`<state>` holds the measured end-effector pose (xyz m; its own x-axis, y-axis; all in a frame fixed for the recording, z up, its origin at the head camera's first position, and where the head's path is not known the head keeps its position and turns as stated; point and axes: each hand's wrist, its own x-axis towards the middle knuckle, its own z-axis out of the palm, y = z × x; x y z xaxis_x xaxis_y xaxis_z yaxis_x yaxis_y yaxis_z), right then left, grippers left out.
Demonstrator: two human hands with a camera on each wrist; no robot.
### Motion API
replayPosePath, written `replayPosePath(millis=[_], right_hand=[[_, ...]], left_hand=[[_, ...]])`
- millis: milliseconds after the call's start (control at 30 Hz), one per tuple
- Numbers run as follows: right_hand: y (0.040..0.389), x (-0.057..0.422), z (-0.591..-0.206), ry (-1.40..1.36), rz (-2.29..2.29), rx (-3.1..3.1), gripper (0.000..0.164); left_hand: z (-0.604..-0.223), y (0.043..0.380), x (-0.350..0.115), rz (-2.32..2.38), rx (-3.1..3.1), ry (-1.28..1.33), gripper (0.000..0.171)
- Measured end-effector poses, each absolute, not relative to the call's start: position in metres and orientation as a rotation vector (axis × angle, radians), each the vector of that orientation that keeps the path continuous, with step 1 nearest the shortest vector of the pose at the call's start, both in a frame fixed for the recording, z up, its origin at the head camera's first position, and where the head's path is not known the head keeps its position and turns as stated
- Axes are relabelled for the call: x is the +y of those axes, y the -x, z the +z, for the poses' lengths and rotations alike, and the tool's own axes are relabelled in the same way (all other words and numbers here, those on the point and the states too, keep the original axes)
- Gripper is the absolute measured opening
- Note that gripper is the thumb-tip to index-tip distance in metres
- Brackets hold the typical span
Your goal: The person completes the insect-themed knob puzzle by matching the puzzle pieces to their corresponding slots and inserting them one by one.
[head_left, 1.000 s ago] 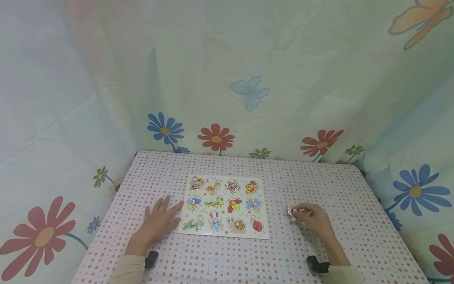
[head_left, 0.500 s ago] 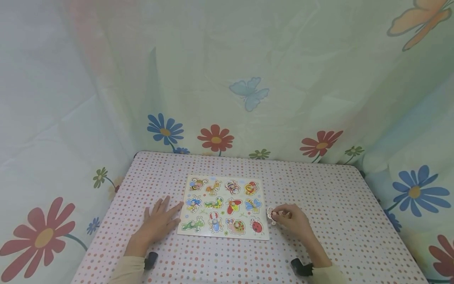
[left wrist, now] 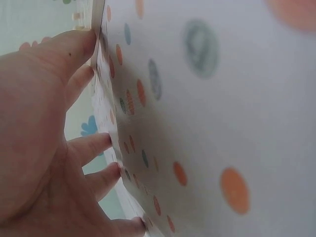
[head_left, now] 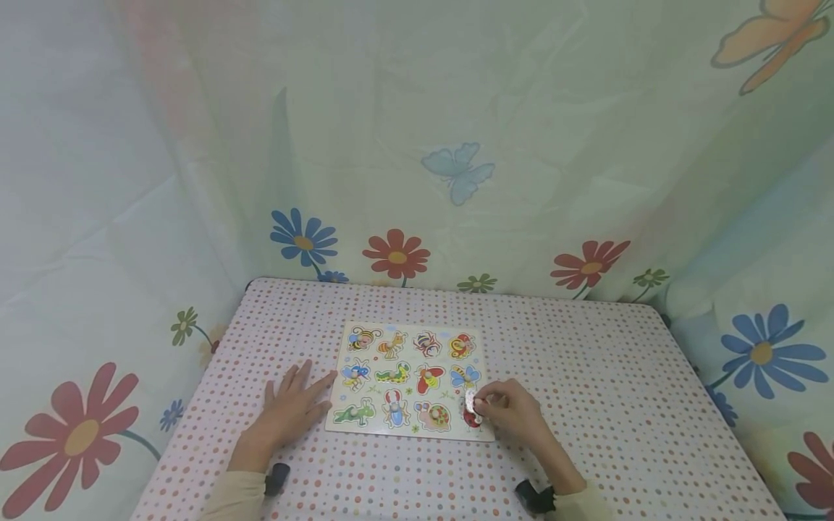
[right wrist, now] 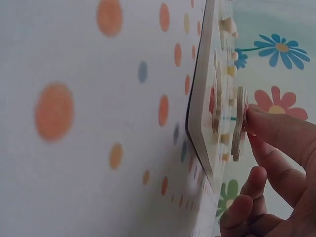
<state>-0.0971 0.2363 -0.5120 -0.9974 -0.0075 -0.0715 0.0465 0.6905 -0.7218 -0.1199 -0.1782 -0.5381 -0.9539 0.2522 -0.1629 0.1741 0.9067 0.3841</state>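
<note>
A wooden knob puzzle board with several colourful insect pieces lies flat on the table. My right hand pinches a small wooden puzzle piece between thumb and index finger, above the board's lower right corner. Seen edge-on in the right wrist view, the piece stands off from the board's surface, and its printed face is mostly hidden. It partly covers the red ladybug picture. My left hand rests with spread fingers at the board's left side, its fingertips right at the edge.
The table has a dotted cover, which extends around the board on all sides. A hanging cloth with flowers and butterflies rises behind the table and along both sides. Black wrist mounts sit at both wrists.
My right hand has moved left with the puzzle piece, from the bare cover to over the board's lower right corner. The left hand and the board stay in place.
</note>
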Motion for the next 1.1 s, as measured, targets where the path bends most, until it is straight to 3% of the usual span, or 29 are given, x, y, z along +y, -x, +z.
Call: replayPosePath(millis=[1100], right_hand=[[0.092,0.221,-0.522,0.008,-1.085,2.865,0.01]], left_hand=[[-0.54,0.119,-0.181,0.561,2.859,-0.343,0.056]])
